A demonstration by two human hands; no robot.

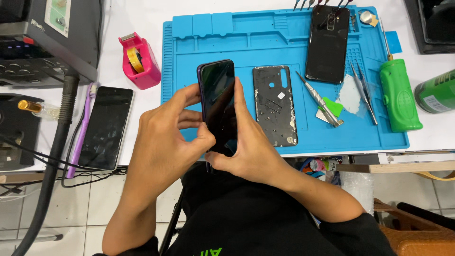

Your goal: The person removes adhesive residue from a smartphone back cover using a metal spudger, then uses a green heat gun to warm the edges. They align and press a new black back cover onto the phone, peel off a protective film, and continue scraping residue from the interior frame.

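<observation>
Both hands are gripping a dark smartphone upright over the near left part of the blue work mat. Left hand is clamping the phone's left edge, thumb pressing on the lower screen. Right hand is wrapping the right edge, fingers running up along the side.

Just right of the phone, a grey back cover is lying flat on the mat. Far right on the mat, a black phone is sitting face down, with a screwdriver, a green pick and tweezers near it. A green handled tool is lying off the mat's right edge. Left of the mat, a pink tape dispenser, another dark phone and a purple toothbrush are resting on the white table.
</observation>
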